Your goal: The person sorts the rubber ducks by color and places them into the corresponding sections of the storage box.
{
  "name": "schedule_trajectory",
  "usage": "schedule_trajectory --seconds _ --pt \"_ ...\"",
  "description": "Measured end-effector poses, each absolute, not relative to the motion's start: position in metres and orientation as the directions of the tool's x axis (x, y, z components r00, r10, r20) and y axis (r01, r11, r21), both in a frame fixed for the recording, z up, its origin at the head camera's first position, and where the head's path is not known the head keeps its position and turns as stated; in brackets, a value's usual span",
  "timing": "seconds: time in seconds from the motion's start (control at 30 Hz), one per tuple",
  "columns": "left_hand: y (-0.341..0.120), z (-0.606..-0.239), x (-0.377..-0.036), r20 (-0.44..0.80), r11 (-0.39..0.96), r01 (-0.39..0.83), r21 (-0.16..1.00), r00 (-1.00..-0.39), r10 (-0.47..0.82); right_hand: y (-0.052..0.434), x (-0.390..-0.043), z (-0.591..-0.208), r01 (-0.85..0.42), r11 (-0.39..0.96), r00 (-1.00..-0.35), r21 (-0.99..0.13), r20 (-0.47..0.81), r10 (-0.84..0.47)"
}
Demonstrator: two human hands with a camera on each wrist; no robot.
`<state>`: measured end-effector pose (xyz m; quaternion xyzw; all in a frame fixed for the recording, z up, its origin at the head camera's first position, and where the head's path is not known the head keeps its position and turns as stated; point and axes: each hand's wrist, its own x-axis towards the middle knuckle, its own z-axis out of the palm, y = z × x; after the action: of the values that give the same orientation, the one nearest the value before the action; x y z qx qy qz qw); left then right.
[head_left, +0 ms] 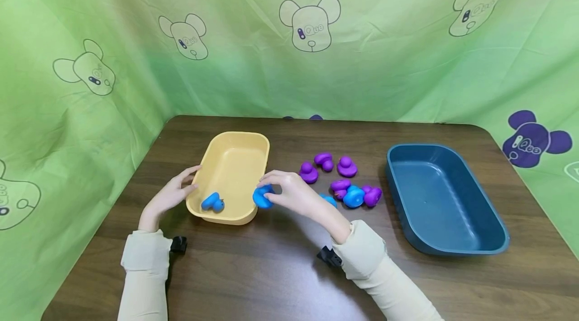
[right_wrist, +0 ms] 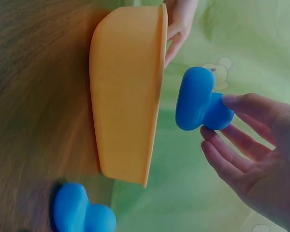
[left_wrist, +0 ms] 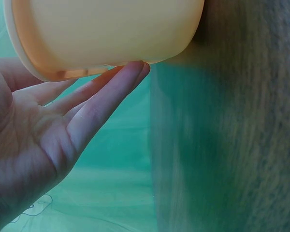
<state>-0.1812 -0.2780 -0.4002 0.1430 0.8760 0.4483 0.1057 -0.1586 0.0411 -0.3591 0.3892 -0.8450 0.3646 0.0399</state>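
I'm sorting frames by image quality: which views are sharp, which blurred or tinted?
Head view: sharp and evenly lit, a soft sheen on the table. Left wrist view: the table surface is smeared and the picture is tinted teal, with the yellow tray close and soft. Right wrist view: the wood grain blurs at left.

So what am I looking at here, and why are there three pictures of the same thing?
No machine here: a person wears three cameras, one on the head and one on each wrist. The head view shows a brown table with a yellow tray, a dark blue tray and a cluster of purple and blue toy ducks between them. One blue duck already lies in the yellow tray. The left hand touches that tray's side with straight fingers; its wrist camera shows this close up. The right hand pinches another blue duck at the tray's rim.
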Motion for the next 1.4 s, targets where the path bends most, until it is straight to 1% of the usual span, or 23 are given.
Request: schedule_trajectory --seconds 0.4,0.57,0.7,1.07,1.4 --pt "-0.278 -0.403 -0.182 -0.054 0.558 0.155 0.815 -0.939 0.340 0.020 -0.158 -0.359 -0.673 0.415 -0.699 -0.612 0.344 -0.627" --pt "-0.278 -0.402 -0.182 -0.057 0.555 0.151 0.818 -0.939 0.338 0.012 -0.158 -0.358 -0.660 0.417 -0.703 -0.625 0.320 -0.634" --pt "-0.278 -0.402 -0.183 -0.062 0.554 0.144 0.820 -0.940 0.336 0.007 -0.158 -0.358 -0.664 0.430 -0.699 -0.611 0.305 -0.646" --pt "-0.279 -0.403 -0.183 -0.066 0.558 0.145 0.817 -0.938 0.340 -0.005 -0.158 -0.364 -0.652 0.408 -0.695 -0.639 0.287 -0.659" --pt "-0.280 -0.403 -0.182 -0.067 0.558 0.142 0.818 -0.939 0.338 -0.008 -0.159 -0.368 -0.667 0.430 -0.685 -0.608 0.275 -0.674"
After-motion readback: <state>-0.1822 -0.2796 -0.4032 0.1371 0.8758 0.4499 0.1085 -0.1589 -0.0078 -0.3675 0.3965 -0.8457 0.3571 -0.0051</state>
